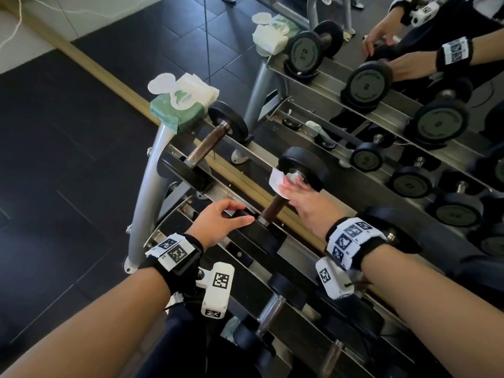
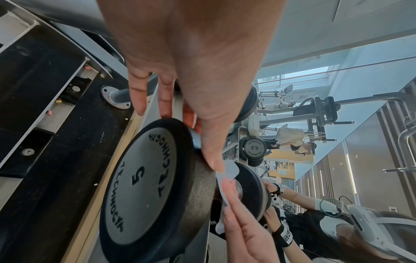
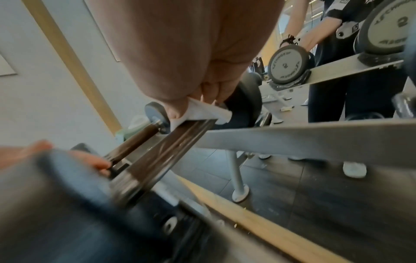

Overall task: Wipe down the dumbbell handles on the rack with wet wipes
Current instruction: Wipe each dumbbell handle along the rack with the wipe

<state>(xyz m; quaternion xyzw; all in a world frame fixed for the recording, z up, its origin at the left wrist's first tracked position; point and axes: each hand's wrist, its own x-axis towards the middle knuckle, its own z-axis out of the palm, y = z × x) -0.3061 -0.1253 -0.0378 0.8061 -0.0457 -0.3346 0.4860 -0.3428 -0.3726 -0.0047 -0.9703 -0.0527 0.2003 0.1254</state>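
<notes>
A dumbbell with a brown handle (image 1: 274, 206) lies across the rack's top shelf (image 1: 297, 249). My left hand (image 1: 240, 214) holds its near black head (image 1: 263, 233), fingers over the top and thumb along the rim; in the left wrist view that head (image 2: 144, 181) is marked 5. My right hand (image 1: 296, 186) grips a white wet wipe (image 1: 276, 179) wrapped round the handle just under the far head (image 1: 306, 163). In the right wrist view the wipe (image 3: 202, 111) is bunched under my fingers (image 3: 216, 90) on the handle (image 3: 162, 151).
A green pack of wet wipes (image 1: 180, 106) with its lid open sits on the rack's left end. Beside it lies another brown-handled dumbbell (image 1: 207, 145). More dumbbells fill the lower shelves (image 1: 268, 309). A mirror (image 1: 409, 85) behind the rack reflects everything.
</notes>
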